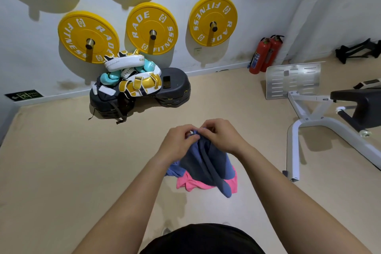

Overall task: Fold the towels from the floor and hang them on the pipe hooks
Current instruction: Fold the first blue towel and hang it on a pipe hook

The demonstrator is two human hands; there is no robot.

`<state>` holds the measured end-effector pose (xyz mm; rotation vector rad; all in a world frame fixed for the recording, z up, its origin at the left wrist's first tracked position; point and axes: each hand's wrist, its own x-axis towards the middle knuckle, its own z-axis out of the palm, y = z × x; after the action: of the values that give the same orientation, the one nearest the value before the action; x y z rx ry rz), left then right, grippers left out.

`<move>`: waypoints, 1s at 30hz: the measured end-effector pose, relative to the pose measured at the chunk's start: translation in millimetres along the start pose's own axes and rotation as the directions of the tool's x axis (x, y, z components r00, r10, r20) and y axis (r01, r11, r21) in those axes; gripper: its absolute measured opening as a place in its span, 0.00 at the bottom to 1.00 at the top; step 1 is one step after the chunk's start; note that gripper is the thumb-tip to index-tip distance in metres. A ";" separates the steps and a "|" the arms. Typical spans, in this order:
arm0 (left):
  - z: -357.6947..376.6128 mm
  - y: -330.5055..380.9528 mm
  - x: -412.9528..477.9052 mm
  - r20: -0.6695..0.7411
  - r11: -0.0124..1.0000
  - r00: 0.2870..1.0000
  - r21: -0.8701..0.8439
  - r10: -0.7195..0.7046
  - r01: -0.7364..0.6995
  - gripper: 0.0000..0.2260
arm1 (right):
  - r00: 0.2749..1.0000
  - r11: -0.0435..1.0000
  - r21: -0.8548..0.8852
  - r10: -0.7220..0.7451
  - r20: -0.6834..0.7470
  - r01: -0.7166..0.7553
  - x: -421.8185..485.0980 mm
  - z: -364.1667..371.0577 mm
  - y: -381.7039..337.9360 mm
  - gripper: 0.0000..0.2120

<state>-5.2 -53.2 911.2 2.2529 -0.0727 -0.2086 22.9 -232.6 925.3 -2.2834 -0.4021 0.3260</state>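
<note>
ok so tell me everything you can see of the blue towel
The blue towel is soft slate-blue cloth, unfolded and bunched into loose vertical folds. The left hand and right hand pinch its top edge close together, where a small white bit, perhaps a label, shows. It hangs from them over the pink towel lying on the beige floor, and its lower end tapers to a point. Whether it touches the floor cannot be told.

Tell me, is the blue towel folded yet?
Not folded: the blue towel hangs bunched and creased from its top edge, which the left hand and right hand pinch together.
</note>
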 end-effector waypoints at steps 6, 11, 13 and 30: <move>-15.5 -1.8 2.7 -0.056 0.996 0.998 0.084 -0.028 0.033 0.05 | 0.990 0.984 -0.100 0.143 -0.018 -0.144 -12.1 -1.3 16.3 0.13; -29.6 -4.1 4.9 -0.125 0.994 0.991 0.090 -0.056 0.068 0.05 | 0.967 0.957 -0.147 0.240 -0.082 -0.250 -15.0 2.4 28.3 0.12; -39.9 -9.0 4.9 -0.158 0.991 0.984 0.097 -0.077 0.093 0.06 | 0.957 0.945 -0.157 0.278 -0.080 -0.287 -17.4 0.8 36.3 0.12; -34.6 -19.5 -9.9 -0.372 0.971 0.903 0.018 -0.214 0.237 0.11 | 0.992 0.990 0.079 0.124 -0.038 -0.120 -33.8 0.3 11.4 0.10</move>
<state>-9.3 -13.3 919.1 2.3229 0.3893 0.0991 -6.2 -252.8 920.3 -2.2402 -0.2247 0.3480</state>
